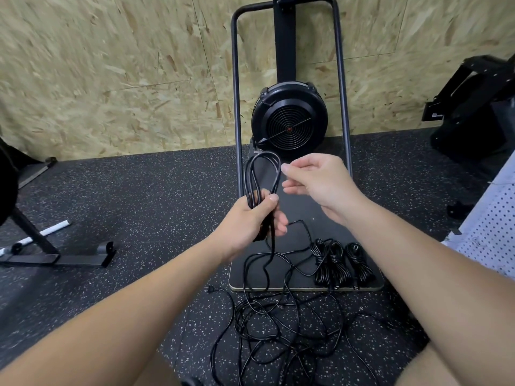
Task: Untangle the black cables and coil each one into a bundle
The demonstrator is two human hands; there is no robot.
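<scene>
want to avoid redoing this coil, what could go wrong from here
1. The left hand grips the loops only at their base; a slack grip could let them spring apart.
2. The tail drops into the tangle on the floor, so pulling may tighten a knot.
3. That pull might also drag the three finished bundles nearby.

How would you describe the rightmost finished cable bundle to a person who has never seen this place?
Find the black fan machine; its dark base board lies before it. Three coiled bundles lie at its near right; yours lies nearest the right edge.
</scene>
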